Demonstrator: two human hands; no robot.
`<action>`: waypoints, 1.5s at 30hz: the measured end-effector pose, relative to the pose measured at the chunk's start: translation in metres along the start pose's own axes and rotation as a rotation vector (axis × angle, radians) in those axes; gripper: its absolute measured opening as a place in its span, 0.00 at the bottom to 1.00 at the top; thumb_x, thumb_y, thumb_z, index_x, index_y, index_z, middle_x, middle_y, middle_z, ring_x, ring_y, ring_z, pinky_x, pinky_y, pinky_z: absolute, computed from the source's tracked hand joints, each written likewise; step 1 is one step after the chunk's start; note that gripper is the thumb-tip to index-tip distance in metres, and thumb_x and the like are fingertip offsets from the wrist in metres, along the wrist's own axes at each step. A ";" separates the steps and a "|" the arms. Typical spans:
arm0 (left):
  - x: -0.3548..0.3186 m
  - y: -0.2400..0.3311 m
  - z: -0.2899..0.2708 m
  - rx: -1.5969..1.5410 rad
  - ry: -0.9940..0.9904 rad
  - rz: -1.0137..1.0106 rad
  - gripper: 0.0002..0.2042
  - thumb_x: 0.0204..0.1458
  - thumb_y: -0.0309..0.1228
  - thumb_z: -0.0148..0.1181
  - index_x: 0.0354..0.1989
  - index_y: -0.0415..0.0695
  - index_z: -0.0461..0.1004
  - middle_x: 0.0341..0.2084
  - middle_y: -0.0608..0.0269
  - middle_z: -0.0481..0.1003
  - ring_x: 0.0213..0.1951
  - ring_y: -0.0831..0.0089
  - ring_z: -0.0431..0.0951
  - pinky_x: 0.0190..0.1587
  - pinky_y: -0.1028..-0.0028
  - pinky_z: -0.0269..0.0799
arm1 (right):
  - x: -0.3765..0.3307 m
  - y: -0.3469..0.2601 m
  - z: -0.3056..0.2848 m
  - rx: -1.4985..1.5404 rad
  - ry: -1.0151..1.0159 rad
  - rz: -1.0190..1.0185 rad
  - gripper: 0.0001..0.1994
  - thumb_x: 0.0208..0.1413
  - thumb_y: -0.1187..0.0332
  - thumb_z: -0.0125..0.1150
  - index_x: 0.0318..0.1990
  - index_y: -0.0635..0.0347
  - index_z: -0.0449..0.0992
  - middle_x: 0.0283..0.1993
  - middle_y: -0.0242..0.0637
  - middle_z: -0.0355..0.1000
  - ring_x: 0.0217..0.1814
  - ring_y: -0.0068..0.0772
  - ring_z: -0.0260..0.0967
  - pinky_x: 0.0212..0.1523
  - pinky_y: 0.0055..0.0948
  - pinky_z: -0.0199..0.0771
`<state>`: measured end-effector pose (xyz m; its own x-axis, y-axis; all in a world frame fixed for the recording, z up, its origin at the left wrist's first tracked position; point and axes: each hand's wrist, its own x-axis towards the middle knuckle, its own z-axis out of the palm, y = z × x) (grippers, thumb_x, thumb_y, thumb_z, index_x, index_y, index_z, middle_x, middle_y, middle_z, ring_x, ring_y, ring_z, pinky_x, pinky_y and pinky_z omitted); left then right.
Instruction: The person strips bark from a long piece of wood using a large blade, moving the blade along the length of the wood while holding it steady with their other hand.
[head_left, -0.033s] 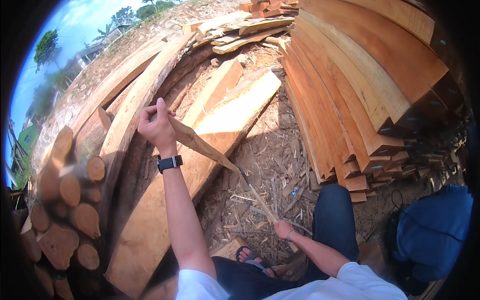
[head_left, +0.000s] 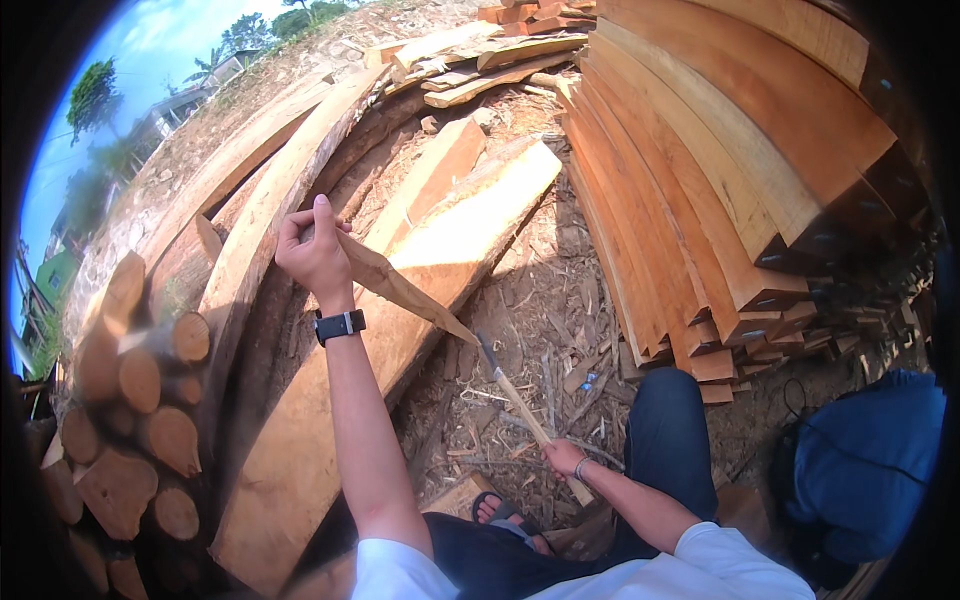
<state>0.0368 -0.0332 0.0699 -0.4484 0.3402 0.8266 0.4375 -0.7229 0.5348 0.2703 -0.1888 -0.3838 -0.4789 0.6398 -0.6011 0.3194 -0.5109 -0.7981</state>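
Note:
My left hand, raised over a broad sawn slab and wearing a dark watch, is closed on the upper end of a long thin strip of wood. The strip slopes down to the right, narrowing to a point. There it meets the short grey metal end of a tool; its exact shape cannot be made out. My right hand grips the tool's pale wooden handle, low in front of my bent knee. The handle's butt sticks out below the fist.
A tall stack of sawn beams rises on the right. Cut logs are piled at left beside long timbers. Loose planks lie far off. Chips and bark litter the ground. A blue bag-like object sits at lower right.
My right hand and the tool handle have shifted very slightly left, with more of the handle's butt showing. My left hand and the strip look unmoved.

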 end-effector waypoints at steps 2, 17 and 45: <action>0.000 0.000 -0.001 -0.008 -0.015 -0.005 0.12 0.54 0.29 0.64 0.22 0.38 0.70 0.16 0.62 0.73 0.17 0.76 0.75 0.22 0.78 0.73 | -0.001 -0.010 -0.011 0.446 -0.199 0.072 0.14 0.66 0.58 0.42 0.42 0.61 0.66 0.17 0.34 0.60 0.14 0.29 0.63 0.12 0.32 0.61; 0.000 0.000 0.003 -0.033 -0.008 -0.018 0.12 0.54 0.30 0.64 0.23 0.38 0.71 0.15 0.61 0.74 0.17 0.77 0.75 0.21 0.80 0.70 | -0.009 0.007 0.004 -0.642 0.426 -0.194 0.14 0.58 0.66 0.48 0.41 0.72 0.68 0.32 0.66 0.73 0.36 0.66 0.73 0.39 0.54 0.74; 0.000 -0.001 0.008 -0.054 0.000 -0.011 0.12 0.54 0.29 0.64 0.22 0.38 0.70 0.14 0.62 0.73 0.17 0.78 0.75 0.20 0.80 0.69 | 0.001 0.019 0.002 -0.636 0.406 -0.189 0.15 0.57 0.65 0.51 0.42 0.71 0.71 0.33 0.68 0.72 0.41 0.66 0.73 0.42 0.55 0.74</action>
<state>0.0423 -0.0282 0.0712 -0.4529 0.3483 0.8207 0.3899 -0.7504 0.5337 0.2746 -0.1987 -0.3992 -0.2739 0.9061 -0.3223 0.7289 -0.0230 -0.6842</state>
